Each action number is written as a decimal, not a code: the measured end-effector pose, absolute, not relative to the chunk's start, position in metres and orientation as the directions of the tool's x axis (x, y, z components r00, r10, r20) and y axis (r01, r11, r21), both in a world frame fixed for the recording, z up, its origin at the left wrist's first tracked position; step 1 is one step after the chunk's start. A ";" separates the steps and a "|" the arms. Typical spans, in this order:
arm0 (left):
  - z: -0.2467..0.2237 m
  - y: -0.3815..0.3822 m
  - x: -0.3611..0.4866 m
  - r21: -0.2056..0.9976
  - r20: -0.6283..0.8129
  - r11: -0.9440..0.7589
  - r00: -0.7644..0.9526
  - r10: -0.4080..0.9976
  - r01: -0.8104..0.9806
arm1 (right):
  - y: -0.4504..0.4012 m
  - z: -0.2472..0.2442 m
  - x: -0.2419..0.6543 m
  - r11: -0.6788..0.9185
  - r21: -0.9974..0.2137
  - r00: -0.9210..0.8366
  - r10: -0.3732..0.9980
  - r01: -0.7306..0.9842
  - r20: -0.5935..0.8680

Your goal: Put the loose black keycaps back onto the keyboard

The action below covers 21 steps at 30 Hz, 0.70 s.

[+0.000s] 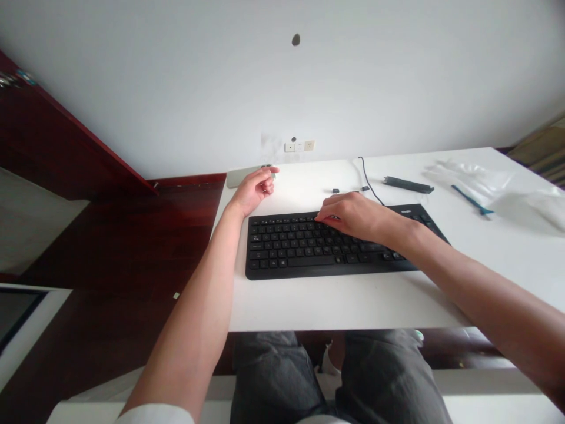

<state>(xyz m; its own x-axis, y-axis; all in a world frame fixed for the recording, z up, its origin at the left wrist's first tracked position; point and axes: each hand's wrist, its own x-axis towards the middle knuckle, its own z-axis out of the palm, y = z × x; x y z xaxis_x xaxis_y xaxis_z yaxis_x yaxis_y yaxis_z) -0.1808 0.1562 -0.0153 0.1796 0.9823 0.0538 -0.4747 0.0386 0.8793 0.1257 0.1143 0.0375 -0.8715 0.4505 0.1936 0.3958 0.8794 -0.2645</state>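
Note:
A black keyboard (293,235) lies flat on the white table, with a gap among its bottom-row keys. My right hand (353,213) rests over its upper middle, fingers bent together and fingertips down at the top rows of keys. Whatever they may pinch is hidden. Beyond the keyboard's far left corner, my left hand (255,191) is raised with its fingers curled in and one finger pointing right. Something small and pale shows by those fingertips, too small to name. Two small black pieces like keycaps, one left (335,191) and one right (365,188), lie behind the keyboard.
A long black strip (408,185), a blue tool with a flared end (473,200) and clear plastic bags (474,176) lie on the right of the table (326,306). A cable (369,184) runs behind the keyboard. A pale grey block (238,177) sits at the back left corner.

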 end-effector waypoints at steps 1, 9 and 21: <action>-0.015 0.156 -0.181 0.880 0.055 0.038 0.179 0.982 -0.474 | 0.114 0.039 0.125 0.885 -0.256 -0.879 0.440 0.389 0.183; -0.015 0.154 -0.180 0.883 0.041 0.037 0.156 0.987 -0.468 | 0.116 0.042 0.120 0.890 -0.254 -0.891 0.425 0.378 0.162; -0.016 0.157 -0.183 0.870 0.046 0.047 0.176 0.983 -0.491 | 0.123 0.037 0.134 0.891 -0.291 -0.879 0.418 0.347 0.229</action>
